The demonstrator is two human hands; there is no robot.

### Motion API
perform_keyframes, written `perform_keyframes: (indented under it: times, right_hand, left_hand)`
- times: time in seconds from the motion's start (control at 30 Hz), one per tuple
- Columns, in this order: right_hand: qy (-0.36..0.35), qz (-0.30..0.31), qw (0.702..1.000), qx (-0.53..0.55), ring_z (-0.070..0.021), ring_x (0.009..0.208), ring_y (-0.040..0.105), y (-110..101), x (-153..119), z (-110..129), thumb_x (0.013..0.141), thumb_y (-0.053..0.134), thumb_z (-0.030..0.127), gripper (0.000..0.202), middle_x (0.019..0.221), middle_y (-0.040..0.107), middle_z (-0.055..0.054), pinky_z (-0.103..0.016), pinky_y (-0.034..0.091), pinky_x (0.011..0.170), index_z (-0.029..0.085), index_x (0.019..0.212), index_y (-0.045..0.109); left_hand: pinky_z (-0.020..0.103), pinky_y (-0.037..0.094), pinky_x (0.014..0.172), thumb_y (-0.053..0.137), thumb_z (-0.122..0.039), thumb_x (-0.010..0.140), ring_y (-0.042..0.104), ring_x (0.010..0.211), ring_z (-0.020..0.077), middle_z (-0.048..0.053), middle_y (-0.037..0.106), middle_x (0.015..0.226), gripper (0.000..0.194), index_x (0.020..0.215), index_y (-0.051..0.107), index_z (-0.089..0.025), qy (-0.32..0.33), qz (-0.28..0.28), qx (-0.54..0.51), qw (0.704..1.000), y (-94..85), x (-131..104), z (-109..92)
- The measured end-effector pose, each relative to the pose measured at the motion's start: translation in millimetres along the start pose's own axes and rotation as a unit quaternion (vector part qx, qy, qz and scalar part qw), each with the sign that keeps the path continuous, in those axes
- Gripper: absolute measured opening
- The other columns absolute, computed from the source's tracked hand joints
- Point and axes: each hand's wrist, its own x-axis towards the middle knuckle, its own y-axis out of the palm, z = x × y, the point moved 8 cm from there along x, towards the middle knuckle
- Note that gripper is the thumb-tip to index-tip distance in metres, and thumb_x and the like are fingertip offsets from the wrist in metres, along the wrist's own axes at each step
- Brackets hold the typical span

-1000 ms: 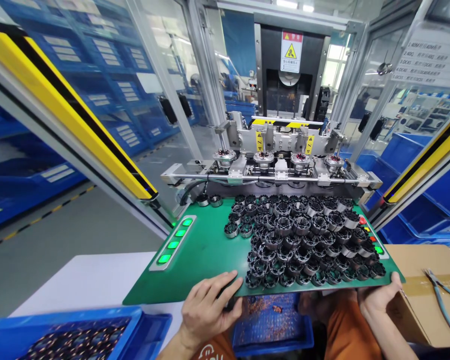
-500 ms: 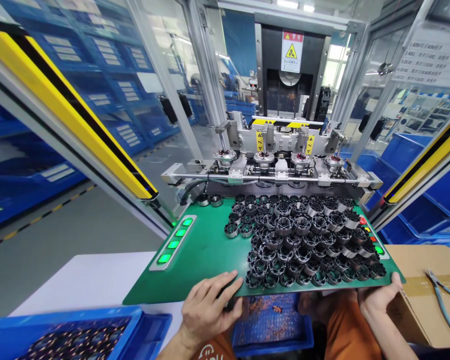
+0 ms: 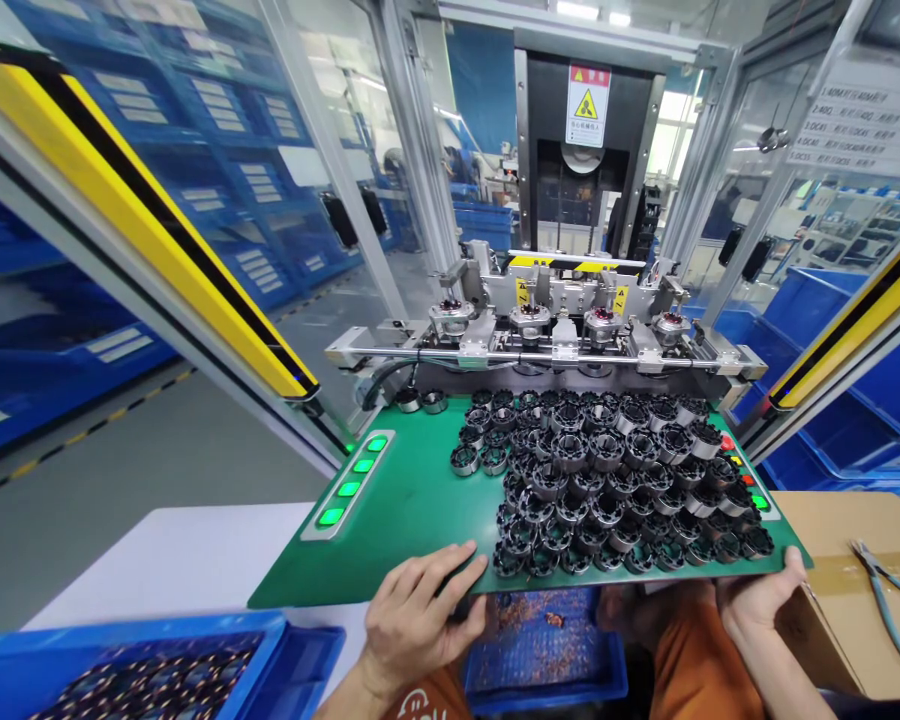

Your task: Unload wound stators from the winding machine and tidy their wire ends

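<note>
My left hand (image 3: 427, 605) rests on the front edge of the green worktop (image 3: 420, 515), its fingers stretched flat on top and its thumb apart; nothing is held. At the worktop's front right corner is my right hand (image 3: 761, 590), thumb up against the edge, its other fingers largely hidden beneath. Several black-and-silver motor stator cores (image 3: 570, 450) stand in packed rows, partly stacked, on the right of the worktop. Behind them, a machine's fixture rail (image 3: 390, 355) carries wound stators (image 3: 529, 318) under a press plate (image 3: 570, 264) with yellow-black stripes.
Green-lit buttons (image 3: 349, 489) sit at the worktop's left. Yellow posts (image 3: 150, 220) flank the machine. At lower left a blue bin (image 3: 270, 625) contains copper-wound parts; another blue tray (image 3: 547, 665) lies below the worktop. Pliers (image 3: 889, 610) lie on a cardboard box (image 3: 817, 520) at right.
The striped press plate has moved down towards the wound stators on the fixture. Both hands stay where they were on the worktop edge.
</note>
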Motion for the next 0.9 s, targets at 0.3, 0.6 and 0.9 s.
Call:
perform_keyframes:
  times: [0.3, 0.6, 0.9]
  right_hand:
    - [-0.007, -0.020, 1.000, 0.001, -0.0287, 0.116, 0.067, -1.9, 1.5, 0.9, 0.083, 0.049, 0.065, 0.060, 0.123, 0.074, -0.003, -0.052, 0.058, 0.103, 0.023, 0.118, 0.072]
    - [-0.011, -0.016, 1.000, 0.009, -0.0282, 0.116, 0.067, 1.3, 0.8, 1.8, 0.081, 0.049, 0.066, 0.060, 0.116, 0.075, -0.004, -0.050, 0.057, 0.106, 0.020, 0.111, 0.073]
    - [-0.012, -0.018, 1.000, 0.008, -0.0281, 0.116, 0.068, 0.5, 2.0, 1.3, 0.081, 0.048, 0.065, 0.058, 0.120, 0.074, -0.003, -0.052, 0.058, 0.104, 0.021, 0.111, 0.073]
  left_hand:
    - [0.036, 0.048, 0.087, 0.062, -0.031, 0.097, 0.070, 0.093, 0.0195, 0.003, 0.079, 0.107, 0.018, 0.110, 0.074, -0.026, -0.004, -0.002, 0.000, 1.000, 0.3, -1.0, -0.3]
    - [0.036, 0.049, 0.086, 0.062, -0.031, 0.098, 0.070, 0.093, 0.0198, 0.002, 0.079, 0.106, 0.017, 0.110, 0.074, -0.026, -0.004, -0.003, 0.000, 1.000, 0.3, -1.1, -0.6]
    - [0.036, 0.049, 0.086, 0.061, -0.031, 0.098, 0.070, 0.094, 0.0196, 0.002, 0.079, 0.107, 0.018, 0.109, 0.074, -0.026, -0.005, -0.001, -0.001, 1.000, 0.0, 0.3, -1.0]
